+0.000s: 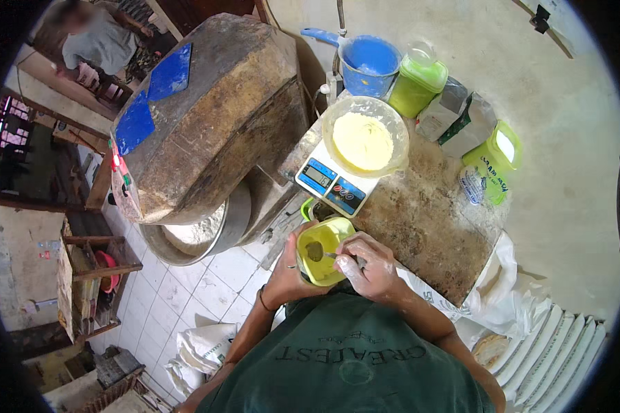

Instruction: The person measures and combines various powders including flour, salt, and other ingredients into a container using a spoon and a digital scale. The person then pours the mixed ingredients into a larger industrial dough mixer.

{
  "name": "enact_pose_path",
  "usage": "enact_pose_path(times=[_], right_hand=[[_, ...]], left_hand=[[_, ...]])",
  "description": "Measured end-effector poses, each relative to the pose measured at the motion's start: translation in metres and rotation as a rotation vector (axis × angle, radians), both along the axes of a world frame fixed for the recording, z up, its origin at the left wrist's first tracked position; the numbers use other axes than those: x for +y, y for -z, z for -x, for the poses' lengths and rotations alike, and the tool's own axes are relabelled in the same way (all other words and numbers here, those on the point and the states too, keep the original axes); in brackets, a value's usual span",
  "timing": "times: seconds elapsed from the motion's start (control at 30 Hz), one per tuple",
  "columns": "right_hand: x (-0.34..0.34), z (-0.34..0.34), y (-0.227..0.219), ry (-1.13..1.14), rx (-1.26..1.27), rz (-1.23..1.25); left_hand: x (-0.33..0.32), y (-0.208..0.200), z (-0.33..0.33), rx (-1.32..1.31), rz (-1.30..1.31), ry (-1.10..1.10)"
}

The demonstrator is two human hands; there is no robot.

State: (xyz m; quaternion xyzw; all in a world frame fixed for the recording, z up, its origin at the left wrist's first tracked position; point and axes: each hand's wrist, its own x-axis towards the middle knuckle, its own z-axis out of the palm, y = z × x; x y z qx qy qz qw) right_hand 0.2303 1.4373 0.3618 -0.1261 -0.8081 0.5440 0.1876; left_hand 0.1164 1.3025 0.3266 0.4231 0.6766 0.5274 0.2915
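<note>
My left hand point(286, 274) is wrapped round a yellow-green plastic container point(333, 232), held in front of my chest with its mouth up. A spoon point(314, 251) dips into this container, its handle pinched in my flour-dusted right hand point(372, 267). Just beyond my hands, a digital kitchen scale point(332, 186) stands on the worn table. On it rests a translucent bowl point(400, 129) with pale yellow powder point(362, 141). Between the scale and my left hand shows part of a green rim point(306, 208), mostly hidden.
At left a large mixer point(220, 89) overhangs a metal bowl point(239, 213) of white flour. Along the wall stand a blue dipper point(372, 65), a lidded green container point(417, 86) and a labelled green tub point(492, 162). White sacks point(551, 358) are stacked at lower right. Another person point(103, 41) is far left.
</note>
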Motion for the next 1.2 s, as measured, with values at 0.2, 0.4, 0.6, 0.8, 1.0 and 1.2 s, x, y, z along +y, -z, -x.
enact_pose_path(times=[0.2, 0.4, 0.6, 0.8, 1.0, 1.2], right_hand=[[-0.001, 0.004, 0.011, -0.011, -0.031, 0.003], [-0.001, 0.004, 0.009, -0.036, -0.071, -0.015], [0.001, -0.007, 0.008, 0.009, 0.046, 0.309], [0.015, -0.013, 0.012, 0.186, 0.29, 0.478], [0.044, -0.016, -0.009, 0.432, 0.497, 0.524], [0.1, -0.001, -0.015, 0.762, 0.317, -0.005]], left_hand=[[0.005, -0.006, -0.004, -0.062, -0.078, 0.024], [0.005, 0.001, 0.0, 0.101, 0.009, 0.138], [0.008, 0.001, -0.002, -0.04, 0.001, 0.042], [0.008, -0.004, 0.001, -0.069, 0.022, 0.032], [0.005, -0.001, 0.009, 0.047, -0.118, -0.129], [-0.003, 0.003, 0.016, 0.146, 0.038, -0.048]])
